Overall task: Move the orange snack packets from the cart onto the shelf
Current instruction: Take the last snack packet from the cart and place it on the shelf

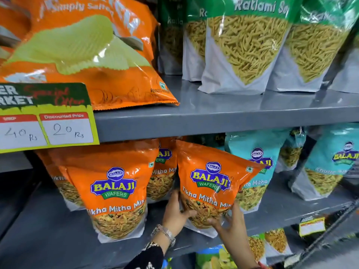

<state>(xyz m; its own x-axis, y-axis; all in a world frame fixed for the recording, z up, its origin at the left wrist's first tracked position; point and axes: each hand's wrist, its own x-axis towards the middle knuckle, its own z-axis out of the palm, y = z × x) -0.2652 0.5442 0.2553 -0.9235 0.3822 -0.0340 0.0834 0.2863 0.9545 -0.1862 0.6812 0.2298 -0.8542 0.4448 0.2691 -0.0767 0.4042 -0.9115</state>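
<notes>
Left hand: the left hand [177, 209] gripped the lower left edge of the orange packet [209, 183], thumb across its front and fingers behind; a metal watch [165, 234] sat on the wrist above a dark patterned sleeve [149, 257].
Right hand: the right hand [231, 220] clasped the packet's lower right corner, thumb pressed on the clear window at the bottom.
Held packet: it stood tilted on the lower shelf [58, 235], its top leaning left under the upper shelf [213, 121], its base at or just above the shelf surface; I could not tell whether it touched.
Neighbours, left: another orange packet [114, 191] stood upright just beside it, with more orange ones behind.
Neighbours, right: teal packets [330, 162] stood close behind and beside it, partly covered by it.
Upper shelf: a large orange chips bag [87, 51] lay at the left, green-topped packets [246, 45] stood at the right.
Price card: a yellow offer card [46, 117] hung on the upper shelf's front edge.
</notes>
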